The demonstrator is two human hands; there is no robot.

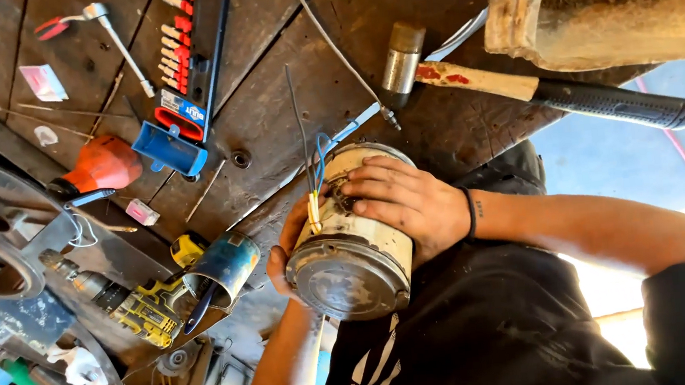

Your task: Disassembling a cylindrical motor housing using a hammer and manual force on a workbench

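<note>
A dirty cream cylindrical motor (356, 250) with a round metal end cap is held over a dark wooden workbench (285, 114). Blue, yellow and grey wires (313, 178) stick out of its side. My right hand (411, 207), a black band on its wrist, lies over the top of the housing with the fingers by the wires. My left hand (285, 252) comes up from below and grips the far side of the motor, mostly hidden behind it.
A hammer (516, 84) with a wooden and black handle lies beyond the motor. A socket set (180, 66), a ratchet (117, 38) and red pliers (50, 28) lie further off. A yellow drill (148, 307), blue can (224, 267) and orange tool (101, 165) sit left.
</note>
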